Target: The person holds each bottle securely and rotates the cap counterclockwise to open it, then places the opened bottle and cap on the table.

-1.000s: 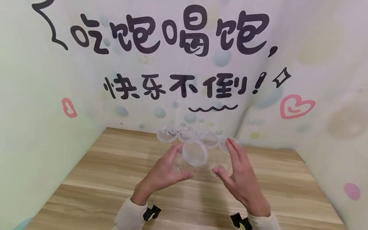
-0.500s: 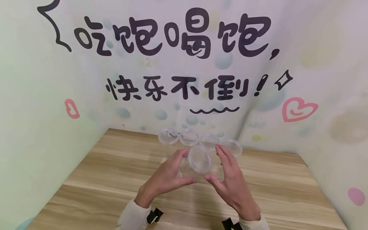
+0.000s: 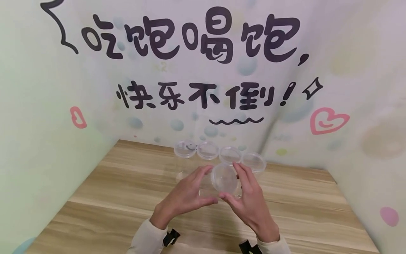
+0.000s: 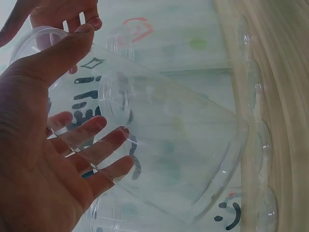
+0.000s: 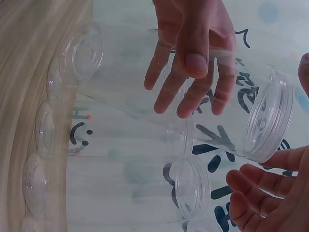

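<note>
A clear plastic jar (image 4: 178, 145) is held tilted above the table, its round lid (image 3: 224, 179) facing up toward me. My left hand (image 3: 185, 194) grips the jar's side, thumb across the near face and fingers spread behind it, as the left wrist view shows through the clear wall. At the lid end is my right hand (image 3: 252, 199), with its fingertips at the upper rim and thumb at the lower rim. In the right wrist view its curled fingers (image 5: 253, 191) lie against the edge of the lid. The jar appears to hold nothing.
Several similar clear jars (image 3: 207, 151) stand upright in a row along the back of the wooden table (image 3: 127, 197). Behind them rises a pale backdrop (image 3: 203, 70) with black lettering. The walls (image 3: 38, 141) close in both sides.
My right hand has come leftward from a spot apart from the jar to the lid's rim. The held jar and left hand have shifted slightly right and down.
</note>
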Tool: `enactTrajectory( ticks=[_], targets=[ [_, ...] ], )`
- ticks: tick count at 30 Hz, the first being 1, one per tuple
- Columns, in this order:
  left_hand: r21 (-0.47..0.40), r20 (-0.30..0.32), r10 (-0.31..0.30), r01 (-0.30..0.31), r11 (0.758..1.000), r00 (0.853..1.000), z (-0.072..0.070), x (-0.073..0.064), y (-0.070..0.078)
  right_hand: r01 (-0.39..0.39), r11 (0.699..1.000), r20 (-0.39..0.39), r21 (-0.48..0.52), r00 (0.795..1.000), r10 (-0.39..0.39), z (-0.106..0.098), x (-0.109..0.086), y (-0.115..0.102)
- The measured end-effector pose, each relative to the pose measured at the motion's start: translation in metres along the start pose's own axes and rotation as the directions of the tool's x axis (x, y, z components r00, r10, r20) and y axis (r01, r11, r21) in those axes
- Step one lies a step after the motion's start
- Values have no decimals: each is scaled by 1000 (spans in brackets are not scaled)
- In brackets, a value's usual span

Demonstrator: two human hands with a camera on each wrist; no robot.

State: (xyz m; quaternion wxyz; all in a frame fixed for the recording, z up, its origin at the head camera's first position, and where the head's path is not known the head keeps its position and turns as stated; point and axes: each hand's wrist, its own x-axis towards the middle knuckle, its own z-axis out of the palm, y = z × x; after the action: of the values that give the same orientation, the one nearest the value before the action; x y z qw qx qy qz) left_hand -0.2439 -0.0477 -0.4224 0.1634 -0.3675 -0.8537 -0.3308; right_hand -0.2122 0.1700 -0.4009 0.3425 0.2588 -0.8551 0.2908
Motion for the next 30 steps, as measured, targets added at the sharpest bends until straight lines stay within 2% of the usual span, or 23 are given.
enactTrajectory(
  ticks=[7, 13, 21, 30],
  targets=[
    [93, -6, 26, -25, 995, 1000, 4, 3, 0, -38, 999, -30, -31, 999, 37, -1, 1, -4],
    [109, -7, 42, -41, 993, 999, 6, 3, 0, -81, 994, -16, -75, 997, 80, 1, 0, -10],
    [139, -16, 101, -98, 986, 995, 7, 3, 1, -88, 988, -29, -126, 996, 85, 0, -4, -10],
    [138, 15, 73, -75, 988, 997, 1, 3, 1, -107, 987, 28, -123, 993, 111, -2, 1, -14]
  ],
)
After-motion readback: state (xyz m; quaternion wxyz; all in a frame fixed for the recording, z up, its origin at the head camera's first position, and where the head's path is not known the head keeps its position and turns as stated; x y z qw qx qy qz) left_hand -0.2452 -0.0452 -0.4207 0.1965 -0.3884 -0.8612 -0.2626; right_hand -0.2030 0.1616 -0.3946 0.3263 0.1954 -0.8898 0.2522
